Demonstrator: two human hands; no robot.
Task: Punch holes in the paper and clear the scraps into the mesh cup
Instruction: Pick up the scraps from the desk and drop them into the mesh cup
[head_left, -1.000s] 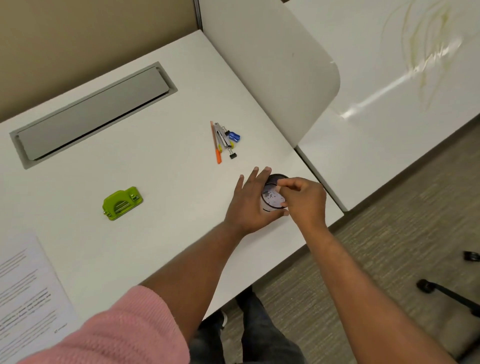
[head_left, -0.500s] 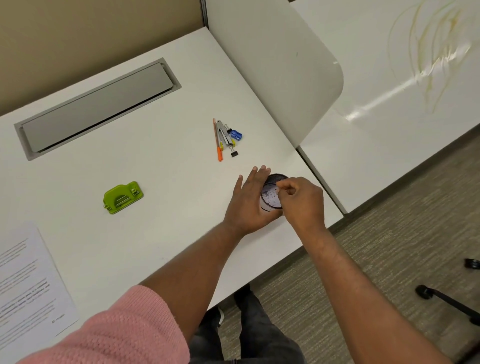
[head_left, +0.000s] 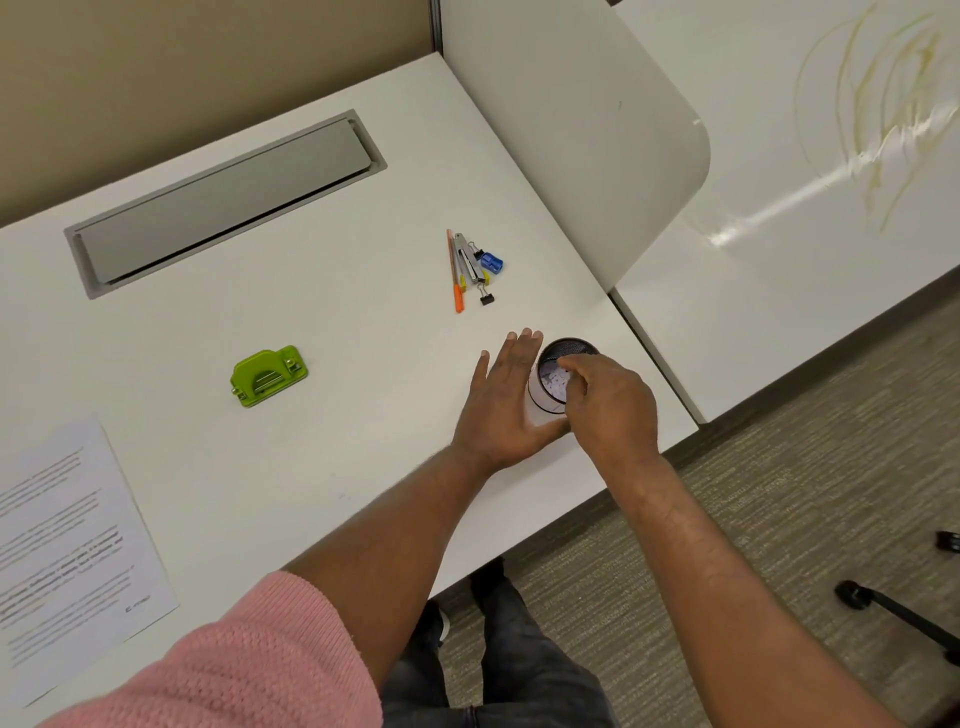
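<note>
A black mesh cup (head_left: 565, 347) stands near the desk's front right corner, with small paper scraps (head_left: 550, 383) lying inside it. My left hand (head_left: 506, 400) presses against the cup's left side, fingers straight, thumb curled round its front. Over the cup's mouth my right hand (head_left: 610, 405) hovers with its fingertips bunched together at the rim; I cannot see whether they pinch a scrap. The green hole punch (head_left: 267, 375) rests alone at mid-desk, left of both hands. A printed sheet of paper (head_left: 67, 545) lies at the front left edge.
An orange pen (head_left: 456, 275), a silver tool (head_left: 466, 260) and some binder clips (head_left: 491, 262) lie behind the cup. A grey cable hatch (head_left: 228, 200) is set in the desk's back. A white divider panel (head_left: 582, 130) rises at the right. The desk edge runs just in front of the cup.
My right hand's fingertips have dipped a little lower over the cup's mouth. The left hand stays against the cup. The view has shifted slightly.
</note>
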